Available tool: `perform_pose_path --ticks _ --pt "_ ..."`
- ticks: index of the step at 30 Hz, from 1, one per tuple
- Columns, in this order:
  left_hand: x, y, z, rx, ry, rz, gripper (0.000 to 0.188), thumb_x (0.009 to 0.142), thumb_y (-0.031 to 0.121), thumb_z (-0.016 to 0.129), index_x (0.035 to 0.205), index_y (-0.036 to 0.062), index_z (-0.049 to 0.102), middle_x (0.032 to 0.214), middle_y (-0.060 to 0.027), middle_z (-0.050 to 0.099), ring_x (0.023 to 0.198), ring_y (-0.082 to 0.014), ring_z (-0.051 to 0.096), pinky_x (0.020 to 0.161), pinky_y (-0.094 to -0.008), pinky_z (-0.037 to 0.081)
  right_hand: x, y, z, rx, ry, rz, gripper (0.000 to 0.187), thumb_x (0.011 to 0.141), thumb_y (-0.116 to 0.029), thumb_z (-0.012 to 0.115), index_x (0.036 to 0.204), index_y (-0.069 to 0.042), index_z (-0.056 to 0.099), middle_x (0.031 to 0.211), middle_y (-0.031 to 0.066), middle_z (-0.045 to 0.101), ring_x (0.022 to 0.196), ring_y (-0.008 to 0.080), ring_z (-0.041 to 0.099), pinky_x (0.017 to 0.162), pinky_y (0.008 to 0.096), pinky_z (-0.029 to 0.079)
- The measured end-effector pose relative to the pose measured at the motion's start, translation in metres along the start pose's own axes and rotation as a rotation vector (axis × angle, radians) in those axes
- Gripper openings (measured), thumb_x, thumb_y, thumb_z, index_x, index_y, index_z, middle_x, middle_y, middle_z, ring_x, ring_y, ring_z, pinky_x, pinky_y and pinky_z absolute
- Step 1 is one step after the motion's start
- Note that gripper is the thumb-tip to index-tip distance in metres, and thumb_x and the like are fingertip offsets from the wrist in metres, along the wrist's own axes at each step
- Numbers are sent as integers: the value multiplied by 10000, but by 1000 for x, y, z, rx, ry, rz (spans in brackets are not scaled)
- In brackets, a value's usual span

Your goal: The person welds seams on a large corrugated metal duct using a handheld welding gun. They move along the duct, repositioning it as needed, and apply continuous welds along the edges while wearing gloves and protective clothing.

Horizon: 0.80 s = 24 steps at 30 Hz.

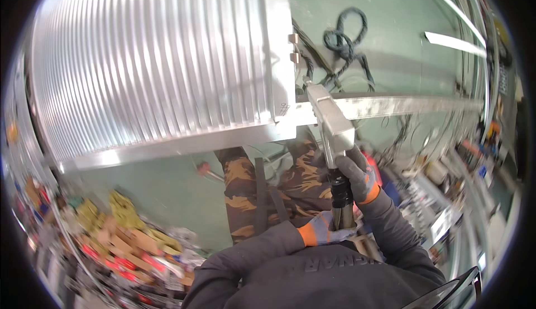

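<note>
A power tool (pixel 333 123) with a silver boxy head, a narrow tip and a dark cylindrical body slants up in front of my chest; its exact kind I cannot make out. My right hand (pixel 357 175), in a grey glove with an orange cuff, closes round the black part just below the head. Lower down, my left hand (pixel 325 230), gloved alike, grips the body near its bottom end, its fingers partly hidden. Close to the tool's tip lies the right edge of a large ribbed metal panel (pixel 167 58). The tool's head overlaps a metal bar (pixel 402 107) in the picture.
Dark thick cable (pixel 349 46) lies looped beyond the bar. Cardboard and yellow and red scraps (pixel 120 236) crowd the lower left. Assorted parts (pixel 430 197) clutter the right. My legs in camouflage trousers (pixel 240 175) are beneath the panel's near edge. White strips (pixel 455 44) lie far right.
</note>
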State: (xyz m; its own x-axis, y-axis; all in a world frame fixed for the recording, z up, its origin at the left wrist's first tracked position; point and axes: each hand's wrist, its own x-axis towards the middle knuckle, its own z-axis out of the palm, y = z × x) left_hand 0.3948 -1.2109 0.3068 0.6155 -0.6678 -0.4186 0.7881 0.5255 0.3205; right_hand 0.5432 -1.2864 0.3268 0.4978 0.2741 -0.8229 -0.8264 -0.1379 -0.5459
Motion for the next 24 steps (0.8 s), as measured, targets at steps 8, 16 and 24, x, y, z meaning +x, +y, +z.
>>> perform_pose_path --ticks 8,16,24 --pt "-108 30 -182 1333 -157 -495 480 813 404 622 1137 51 596 1034 -180 647 969 -368 610 892 -419 469 -18 173 88 -254 169 -329 630 838 -34 516 1418 69 290 1302 187 511 1218 247 498 1002 316 386" --pt "-179 55 -419 2082 1102 67 656 876 327 551 1419 29 334 1488 -197 299 1388 -404 215 1129 -535 124 18 214 145 -231 224 -303 603 857 -110 564 1396 42 341 1230 163 559 1058 230 583 892 307 459" --pt "-169 26 -433 2122 1144 159 657 846 213 494 1461 88 301 1526 -149 257 1411 -382 199 1140 -518 113 48 256 155 -284 386 -363 625 847 -111 593 1399 33 336 1172 122 589 983 200 613 819 314 494"
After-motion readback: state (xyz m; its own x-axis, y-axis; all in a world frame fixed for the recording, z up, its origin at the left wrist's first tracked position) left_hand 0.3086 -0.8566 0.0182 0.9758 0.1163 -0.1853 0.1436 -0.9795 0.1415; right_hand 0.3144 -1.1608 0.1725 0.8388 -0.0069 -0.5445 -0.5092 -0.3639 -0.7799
